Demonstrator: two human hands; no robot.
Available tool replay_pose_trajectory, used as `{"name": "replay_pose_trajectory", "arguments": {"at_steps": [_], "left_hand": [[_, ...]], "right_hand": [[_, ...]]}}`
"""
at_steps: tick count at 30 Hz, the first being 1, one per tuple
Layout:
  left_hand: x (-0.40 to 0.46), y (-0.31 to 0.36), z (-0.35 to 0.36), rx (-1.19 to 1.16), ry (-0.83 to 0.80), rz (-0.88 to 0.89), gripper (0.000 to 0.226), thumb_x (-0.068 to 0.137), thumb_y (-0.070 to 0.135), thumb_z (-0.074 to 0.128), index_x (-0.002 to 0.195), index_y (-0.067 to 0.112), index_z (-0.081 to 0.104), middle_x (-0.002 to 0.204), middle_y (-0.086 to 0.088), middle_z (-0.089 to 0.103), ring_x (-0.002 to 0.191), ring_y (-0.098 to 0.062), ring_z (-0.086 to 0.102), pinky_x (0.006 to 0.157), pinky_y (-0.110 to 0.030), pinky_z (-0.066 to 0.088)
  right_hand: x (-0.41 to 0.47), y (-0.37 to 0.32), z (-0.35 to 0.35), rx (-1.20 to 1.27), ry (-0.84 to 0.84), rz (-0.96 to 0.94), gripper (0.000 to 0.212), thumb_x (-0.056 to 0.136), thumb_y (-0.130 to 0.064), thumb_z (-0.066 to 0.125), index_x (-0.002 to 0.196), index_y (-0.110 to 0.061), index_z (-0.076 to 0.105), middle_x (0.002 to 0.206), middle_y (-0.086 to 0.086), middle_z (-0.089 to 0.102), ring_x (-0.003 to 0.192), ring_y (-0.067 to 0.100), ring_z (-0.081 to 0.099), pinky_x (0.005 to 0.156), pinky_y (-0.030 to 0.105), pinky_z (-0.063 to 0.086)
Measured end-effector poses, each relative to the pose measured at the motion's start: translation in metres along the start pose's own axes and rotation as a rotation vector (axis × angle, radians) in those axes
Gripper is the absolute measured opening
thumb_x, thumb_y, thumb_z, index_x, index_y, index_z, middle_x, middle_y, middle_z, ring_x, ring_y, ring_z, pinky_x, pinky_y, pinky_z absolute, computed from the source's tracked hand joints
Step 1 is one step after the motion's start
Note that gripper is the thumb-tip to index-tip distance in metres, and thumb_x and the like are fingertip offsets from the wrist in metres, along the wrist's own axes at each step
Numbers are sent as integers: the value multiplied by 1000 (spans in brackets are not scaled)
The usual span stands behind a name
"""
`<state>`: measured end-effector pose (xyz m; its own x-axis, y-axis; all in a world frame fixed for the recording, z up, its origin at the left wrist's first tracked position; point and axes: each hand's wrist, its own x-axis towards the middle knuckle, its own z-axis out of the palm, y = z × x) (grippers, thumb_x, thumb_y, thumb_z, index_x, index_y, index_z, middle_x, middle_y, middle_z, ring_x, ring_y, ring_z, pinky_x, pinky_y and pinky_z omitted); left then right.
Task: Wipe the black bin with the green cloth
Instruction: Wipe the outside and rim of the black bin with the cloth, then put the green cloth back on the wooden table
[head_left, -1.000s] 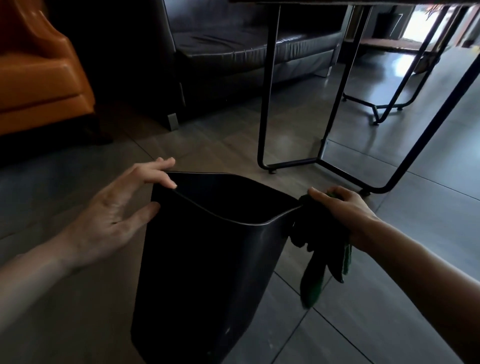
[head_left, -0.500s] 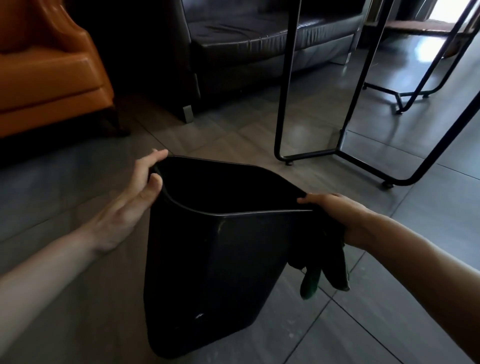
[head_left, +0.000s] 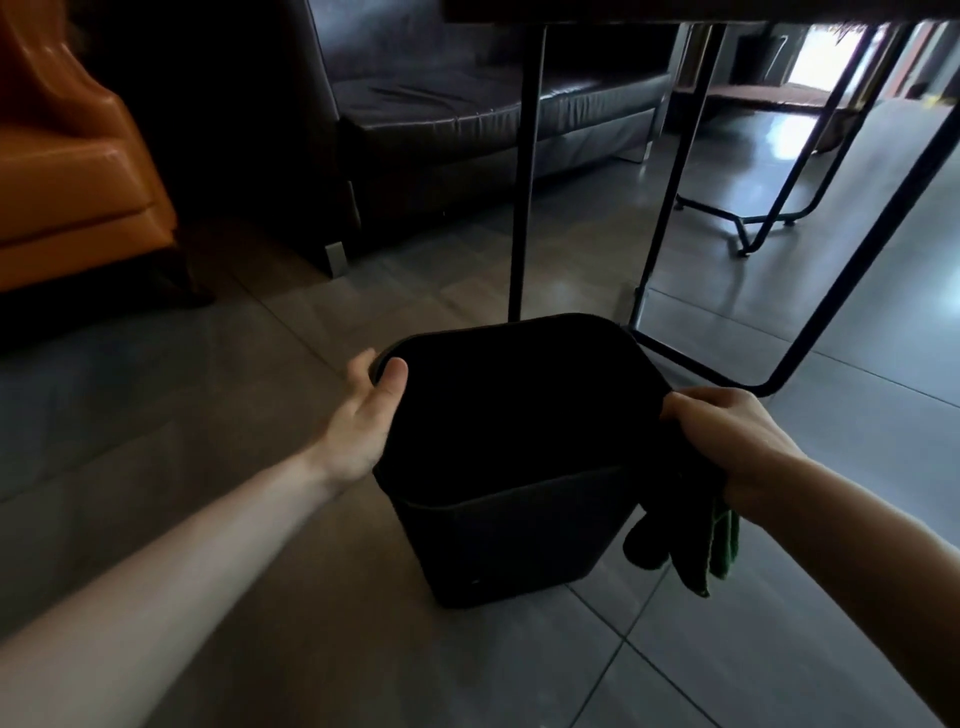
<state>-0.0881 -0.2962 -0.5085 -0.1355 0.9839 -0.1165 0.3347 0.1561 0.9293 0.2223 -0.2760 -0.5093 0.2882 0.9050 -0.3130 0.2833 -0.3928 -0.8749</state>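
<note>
An orange chair (head_left: 67, 171) stands at the far left of the tiled floor (head_left: 260, 597), a dark sofa (head_left: 493, 119) beyond it. My left hand (head_left: 363, 421) grips the left rim of the black bin (head_left: 519, 540), thumb hooked inside, fingers outside. The bin stands on the floor near the middle, in front of black table legs (head_left: 524, 171). My right hand (head_left: 727, 436) clutches the green cloth (head_left: 717, 551) against the bin's right rim; the cloth hangs down beside the wall.
</note>
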Motion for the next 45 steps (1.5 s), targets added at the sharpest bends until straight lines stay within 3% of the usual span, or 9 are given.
{"name": "replay_pose_trajectory", "arguments": {"at_steps": [2, 4, 6, 13, 25, 30, 35, 40, 45], "left_hand": [[10, 7, 17, -45, 73, -11, 52, 109, 40, 37, 151, 11, 25, 116, 0, 58, 96, -9, 56, 71, -10, 46], [20, 9, 26, -101, 121, -33, 46, 109, 39, 40, 144, 9, 33, 110, -1, 58, 91, -7, 56, 77, -25, 47], [29, 12, 28, -147, 145, -44, 45, 109, 39, 41, 142, 9, 41, 110, -1, 58, 89, -6, 56, 73, -23, 46], [48, 24, 17, -172, 28, -57, 57, 108, 48, 42, 159, 22, 38, 159, 2, 47, 147, -18, 45, 125, -42, 33], [44, 2, 6, -202, 64, -61, 53, 108, 42, 47, 158, 26, 41, 160, 4, 47, 145, -16, 44, 106, -27, 36], [38, 2, 5, -58, 69, 22, 55, 107, 43, 47, 158, 25, 39, 162, 1, 43, 149, -18, 40, 124, -39, 32], [5, 28, -3, 113, 167, 208, 52, 100, 52, 56, 147, 33, 49, 148, 11, 50, 140, -9, 47, 117, -35, 38], [-52, 104, 1, 37, -133, 206, 57, 82, 66, 61, 137, 53, 52, 137, 24, 58, 131, 7, 53, 110, -26, 43], [-102, 209, -16, 37, -655, 131, 92, 73, 67, 80, 145, 73, 23, 155, 40, 28, 143, 16, 30, 111, -20, 29]], "right_hand": [[2, -4, -6, -11, 49, 6, 15, 88, -15, 66, 82, -13, 80, 75, 13, 75, 61, 29, 72, 64, 39, 65], [2, -7, -10, -20, 65, 20, 16, 86, -15, 65, 80, -11, 79, 75, 14, 73, 60, 30, 69, 65, 40, 63], [0, -8, -12, -20, 53, 46, 16, 86, -14, 64, 81, -7, 78, 70, 15, 70, 56, 29, 67, 60, 38, 61], [-15, 0, -5, 49, -62, 147, 15, 87, -4, 61, 92, 9, 66, 68, 17, 60, 56, 30, 61, 55, 39, 56], [-45, -1, -14, 147, -195, 185, 47, 81, -45, 86, 109, -11, 71, 83, 16, 82, 72, 33, 81, 53, 33, 63], [-50, -3, -43, 100, -152, 201, 33, 80, -21, 89, 110, -17, 75, 90, 15, 83, 79, 32, 82, 59, 35, 64], [-77, -23, -77, 102, -91, 198, 28, 93, -1, 71, 109, -24, 76, 88, 17, 82, 71, 35, 80, 51, 33, 62], [-131, -87, -100, 50, -141, 118, 47, 95, 8, 64, 106, -36, 76, 100, 19, 79, 76, 42, 79, 67, 51, 68], [-197, -181, -119, 69, -261, 3, 57, 87, 17, 71, 110, -35, 73, 100, 7, 81, 85, 38, 80, 71, 47, 68]]}}
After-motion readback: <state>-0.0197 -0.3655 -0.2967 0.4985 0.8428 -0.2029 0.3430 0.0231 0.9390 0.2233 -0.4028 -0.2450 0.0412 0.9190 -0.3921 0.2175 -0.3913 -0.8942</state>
